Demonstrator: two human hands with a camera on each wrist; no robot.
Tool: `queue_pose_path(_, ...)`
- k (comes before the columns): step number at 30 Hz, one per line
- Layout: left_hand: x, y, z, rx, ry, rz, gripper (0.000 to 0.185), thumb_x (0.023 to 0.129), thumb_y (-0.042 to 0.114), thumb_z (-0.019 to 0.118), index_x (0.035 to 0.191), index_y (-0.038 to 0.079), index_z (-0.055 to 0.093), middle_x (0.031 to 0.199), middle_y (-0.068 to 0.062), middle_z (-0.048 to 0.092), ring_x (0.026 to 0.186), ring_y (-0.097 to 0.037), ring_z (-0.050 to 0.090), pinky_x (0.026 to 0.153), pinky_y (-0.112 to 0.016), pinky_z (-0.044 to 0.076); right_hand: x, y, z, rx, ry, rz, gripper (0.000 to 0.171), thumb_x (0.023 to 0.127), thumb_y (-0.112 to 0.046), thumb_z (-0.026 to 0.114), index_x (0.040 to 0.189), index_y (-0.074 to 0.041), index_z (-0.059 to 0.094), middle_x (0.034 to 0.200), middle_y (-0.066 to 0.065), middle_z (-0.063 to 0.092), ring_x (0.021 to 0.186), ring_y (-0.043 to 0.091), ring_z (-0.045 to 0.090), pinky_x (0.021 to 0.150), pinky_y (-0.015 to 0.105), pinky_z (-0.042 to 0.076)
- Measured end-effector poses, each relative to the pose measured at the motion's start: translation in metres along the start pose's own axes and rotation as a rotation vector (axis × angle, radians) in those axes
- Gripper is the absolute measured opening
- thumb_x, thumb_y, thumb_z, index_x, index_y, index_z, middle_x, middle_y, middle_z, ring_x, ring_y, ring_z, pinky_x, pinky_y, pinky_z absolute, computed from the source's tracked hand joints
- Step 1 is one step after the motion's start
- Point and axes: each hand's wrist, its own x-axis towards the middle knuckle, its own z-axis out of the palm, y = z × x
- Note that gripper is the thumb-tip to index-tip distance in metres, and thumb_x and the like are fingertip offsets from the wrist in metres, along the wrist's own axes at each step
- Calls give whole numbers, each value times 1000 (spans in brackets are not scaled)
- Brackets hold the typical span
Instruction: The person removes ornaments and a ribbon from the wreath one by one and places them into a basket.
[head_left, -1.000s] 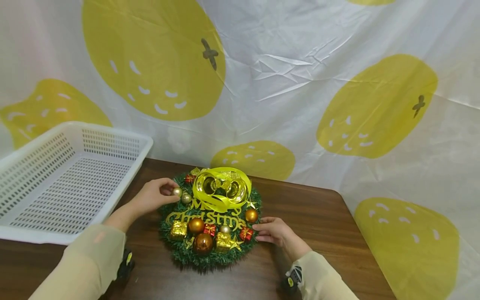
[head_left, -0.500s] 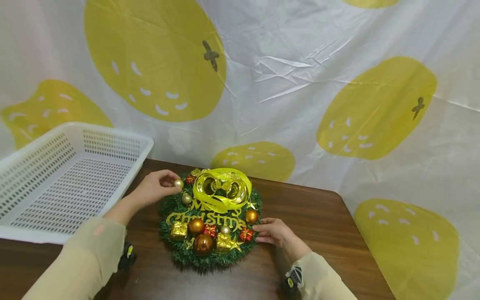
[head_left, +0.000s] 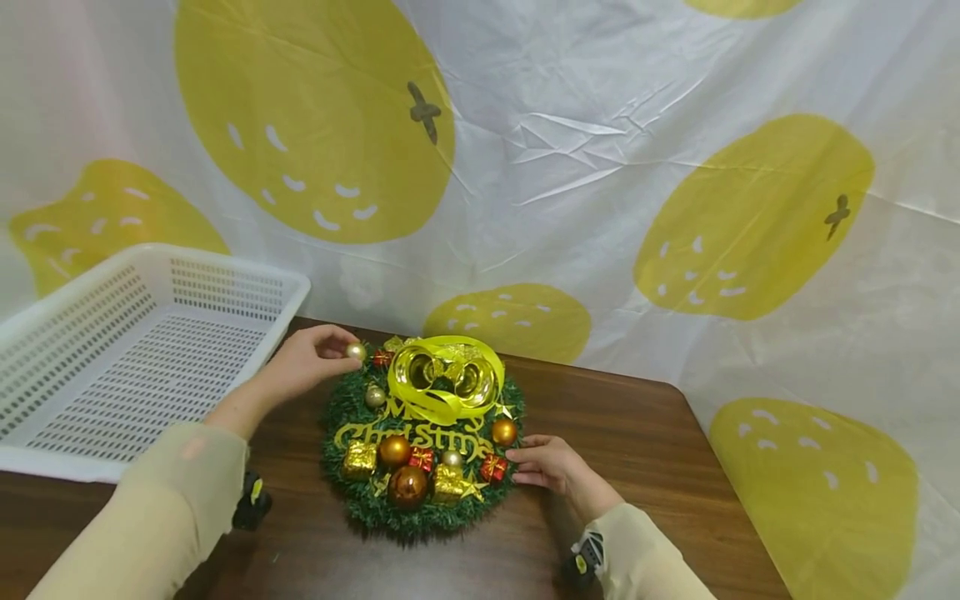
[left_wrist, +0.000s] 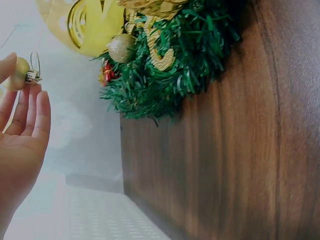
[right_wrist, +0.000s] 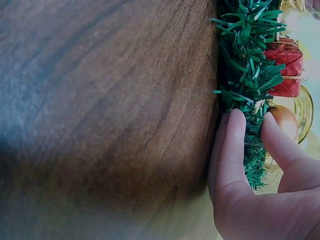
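A green Christmas wreath (head_left: 352, 500) lies on the table, dressed with gold bells (head_left: 472, 382) and yellow ribbon, gold lettering, shiny balls, and red and gold gift boxes. At its upper left edge, my left hand (head_left: 303, 360) pinches a small gold Christmas ball (left_wrist: 20, 75) between thumb and fingertips. A metal cap and thin wire loop show on that ball in the left wrist view. My right hand (head_left: 558, 468) grips the wreath's right edge, with the thumb on one side of the tinsel and the fingers on the other. Another ball, orange (head_left: 504, 432), sits close to that thumb.
To the left stands a white perforated plastic basket (head_left: 288, 304). Brown wooden table (head_left: 645, 467) surrounds the wreath, its right edge running down the right side. Behind it hangs a white cloth (head_left: 540, 192) printed with yellow fruit.
My left hand has moved up and slightly left along the wreath's rim, carrying the gold ball away from the other small ball. My right hand has stayed in place.
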Motion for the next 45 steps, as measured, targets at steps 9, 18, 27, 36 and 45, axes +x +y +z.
queue_pose_path(9,1,7,-16,-16,0,-5,42,88,25,64,119,-2,56,115,-22,60,104,-31,58,91,-42,48,-1,-1,0,0,-5,-3,62,87,1,60,137,16,26,89,10,55,71,14,58,64,24,57)
queue_pose_path(18,0,20,-34,6,-17,-16,44,90,27,61,123,-1,53,119,-21,57,108,-33,56,91,-43,46,1,0,-2,7,-5,0,62,87,1,59,138,15,26,86,7,56,70,14,57,65,25,57)
queue_pose_path(27,-3,24,-59,38,-10,-47,50,92,35,58,128,2,50,124,-20,53,109,-30,52,91,-46,45,1,1,-1,1,2,0,62,87,1,61,137,15,28,84,7,56,69,14,57,64,25,58)
queue_pose_path(36,-6,14,-82,68,25,-81,53,92,36,57,131,1,47,122,-15,52,85,5,50,81,-26,47,0,0,0,-8,9,12,63,86,1,61,138,14,27,91,11,55,76,18,56,67,27,58)
queue_pose_path(45,-11,12,-99,107,54,-92,54,92,39,57,130,1,47,121,-16,52,83,8,49,78,-28,44,1,0,-1,3,2,16,62,86,2,60,138,14,27,87,9,54,72,16,56,65,26,58)
